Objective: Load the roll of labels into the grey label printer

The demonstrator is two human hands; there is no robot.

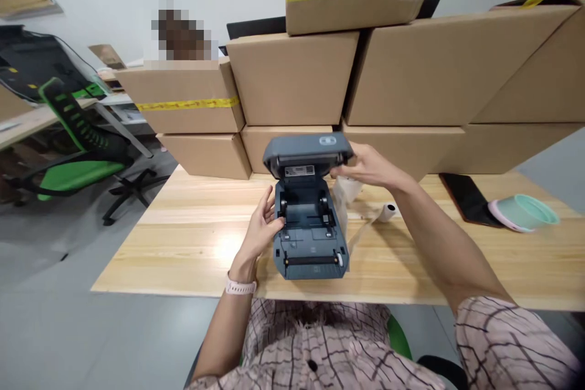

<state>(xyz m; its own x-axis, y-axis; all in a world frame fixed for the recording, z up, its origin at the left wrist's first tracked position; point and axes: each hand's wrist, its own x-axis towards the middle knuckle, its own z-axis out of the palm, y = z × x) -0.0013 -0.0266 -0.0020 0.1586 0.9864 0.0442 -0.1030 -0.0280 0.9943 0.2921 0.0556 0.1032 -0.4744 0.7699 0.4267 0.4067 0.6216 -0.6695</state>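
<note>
A dark grey label printer (311,244) stands on the wooden table with its lid (308,149) raised, showing an inner bay without a roll. My left hand (262,228) rests against the printer's left side, thumb over the edge. At the upper right, my right hand (363,164) grips the raised lid, its fingers partly hidden. Beside the printer, partly under my right hand, is a white roll (348,187) with a loose strip hanging down. A small white roll (387,212) lies to the right, with a thin strip trailing from it.
Stacked cardboard boxes (292,79) line the table's back edge. On the right of the table (173,244) are a black phone (468,198) and a mint-green cup (525,212). A green chair (77,173) stands at the left. A person's blurred head (180,36) shows behind the boxes.
</note>
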